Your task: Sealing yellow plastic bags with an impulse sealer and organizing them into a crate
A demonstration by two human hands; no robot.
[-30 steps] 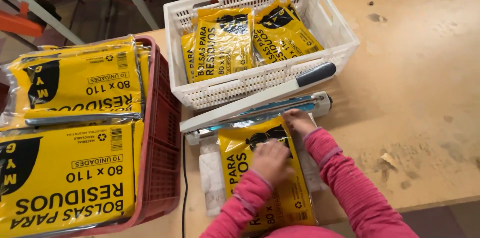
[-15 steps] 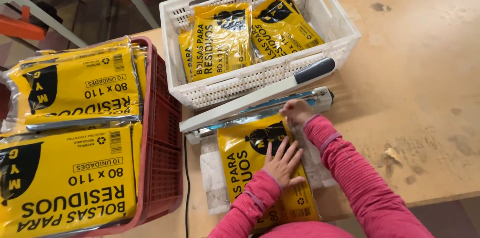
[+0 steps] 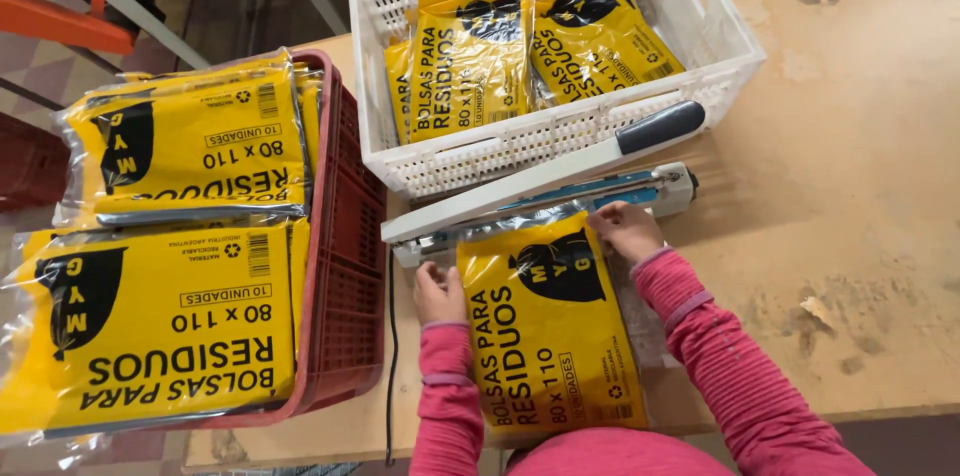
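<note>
I'm pinching the yellow pack point(image 3: 548, 328) flat on the table point(image 3: 880, 216) with both hands point(image 3: 440, 293) point(image 3: 625, 228), mouth under the open sealer point(image 3: 545, 198), so it's probably risking a crooked, wrinkled seal if it's sliding.

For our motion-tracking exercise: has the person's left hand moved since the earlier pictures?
Yes. The left hand slid off the yellow packet's middle to its left edge, close under the heat sealer.

Yellow pkg point(image 3: 548, 326) flat on table, top edge in sealer point(image 3: 540, 198).
</note>
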